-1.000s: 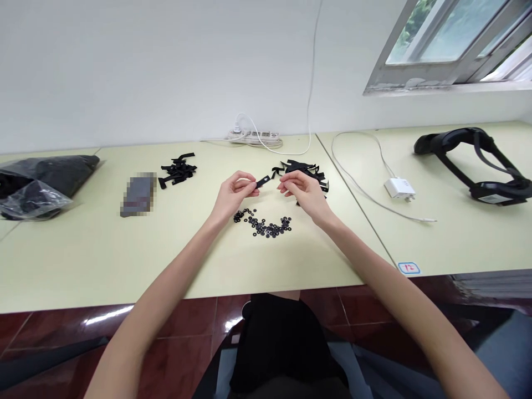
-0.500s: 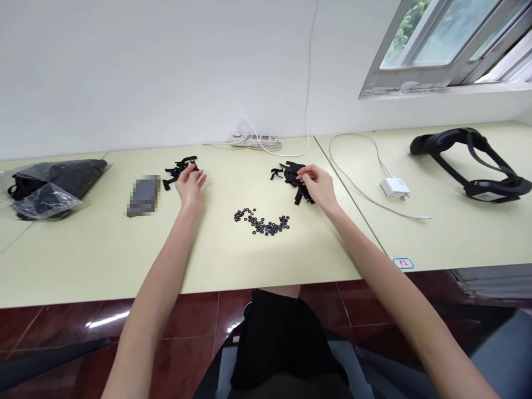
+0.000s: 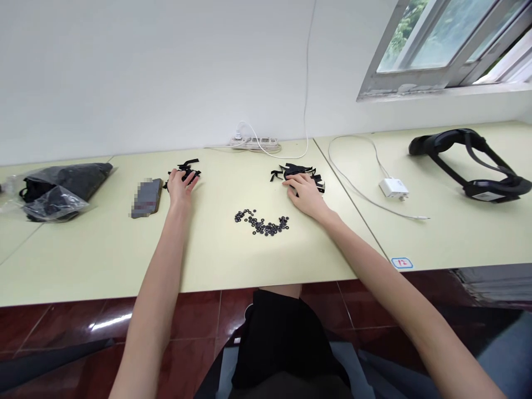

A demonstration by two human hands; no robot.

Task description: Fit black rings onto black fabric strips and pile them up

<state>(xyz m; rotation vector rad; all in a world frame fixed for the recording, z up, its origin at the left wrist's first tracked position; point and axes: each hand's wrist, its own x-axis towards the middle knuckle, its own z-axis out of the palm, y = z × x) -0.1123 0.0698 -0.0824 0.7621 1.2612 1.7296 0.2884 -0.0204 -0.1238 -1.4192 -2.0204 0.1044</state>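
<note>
My left hand (image 3: 181, 187) rests at the near side of a small heap of black strips (image 3: 189, 164), its fingers apart and touching or just over them. Partly covering a second heap of short black strips (image 3: 296, 169), my right hand (image 3: 306, 197) lies palm down with its fingers stretched out. I see nothing gripped in either hand, though both palms are hidden. Between my forearms, several small black washer-like rings (image 3: 266, 227) are scattered in a curved band on the pale table (image 3: 233, 266).
Left of my left hand lies a phone-like dark slab (image 3: 148, 197), partly pixelated, then a clear plastic bag (image 3: 62, 191) with dark contents. A power strip (image 3: 254, 144) sits by the wall. To the right are a white charger with cable (image 3: 394, 188) and a black headset (image 3: 469, 160).
My left hand has moved slightly left and lowered towards its heap. My right hand has gone from pinching at the heap's right side to lying flat over its near side.
</note>
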